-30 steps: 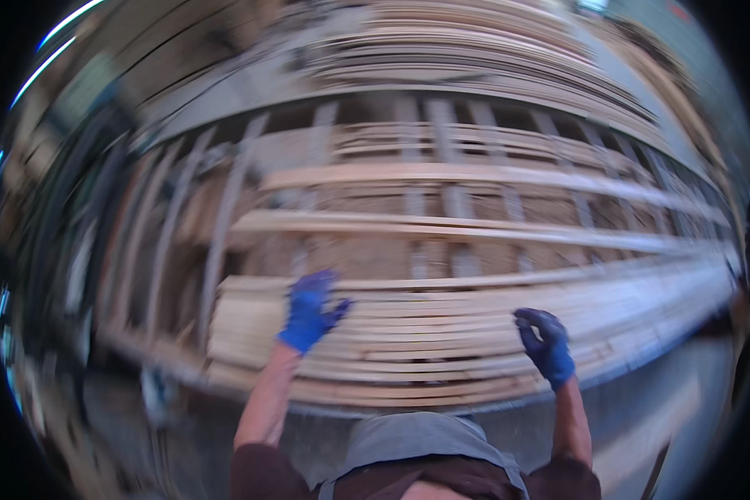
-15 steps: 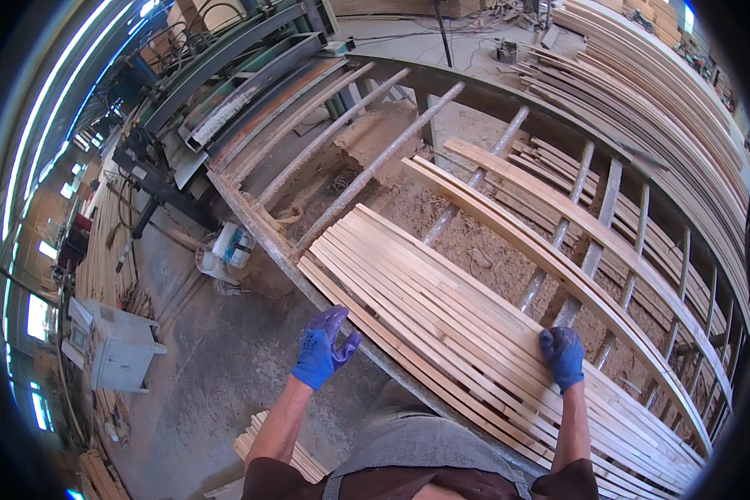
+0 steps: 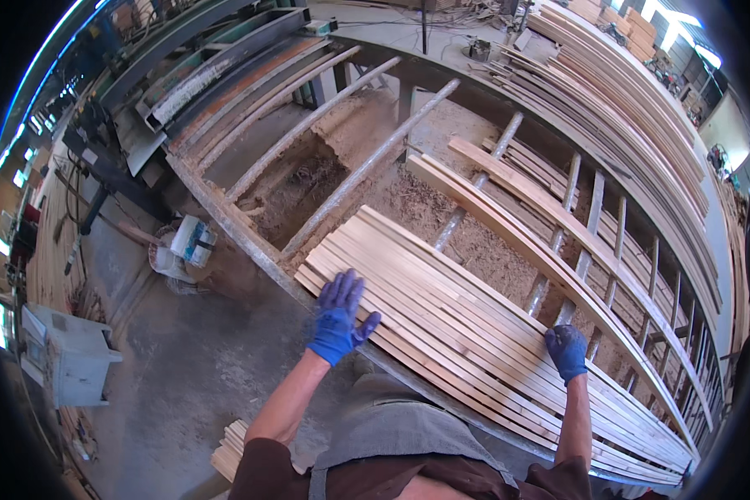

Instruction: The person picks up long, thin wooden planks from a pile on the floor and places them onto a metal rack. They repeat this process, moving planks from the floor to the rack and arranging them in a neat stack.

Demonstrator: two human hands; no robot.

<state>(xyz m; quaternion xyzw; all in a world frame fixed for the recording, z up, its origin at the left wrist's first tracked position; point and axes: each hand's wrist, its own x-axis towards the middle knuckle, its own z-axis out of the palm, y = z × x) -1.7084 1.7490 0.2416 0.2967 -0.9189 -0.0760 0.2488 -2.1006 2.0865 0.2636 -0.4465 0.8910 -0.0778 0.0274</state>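
Note:
A tight row of long, pale wooden strips (image 3: 442, 308) lies side by side across a metal roller frame (image 3: 225, 217) in front of me. My left hand (image 3: 339, 318), in a blue and purple glove, rests open with spread fingers on the near strips, close to their left ends. On the far side of the row, my right hand (image 3: 567, 350) in a matching glove curls its fingers over the outermost strip; the fingertips are hidden. Beyond the row, a pair of long boards (image 3: 508, 229) and another single board (image 3: 521, 190) lie across the rollers.
Sawdust covers the ground beneath the rollers. Long timber (image 3: 617, 108) is stacked beyond the frame at the far right. Machinery stands at the frame's far left end. On the left are a grey metal cabinet (image 3: 71, 358) and a white container (image 3: 193, 237). More strips (image 3: 229, 450) lie low beside me.
My left hand has moved from the air beside the frame onto the near strips. The right hand stays at the far edge of the row. The view has turned slightly right.

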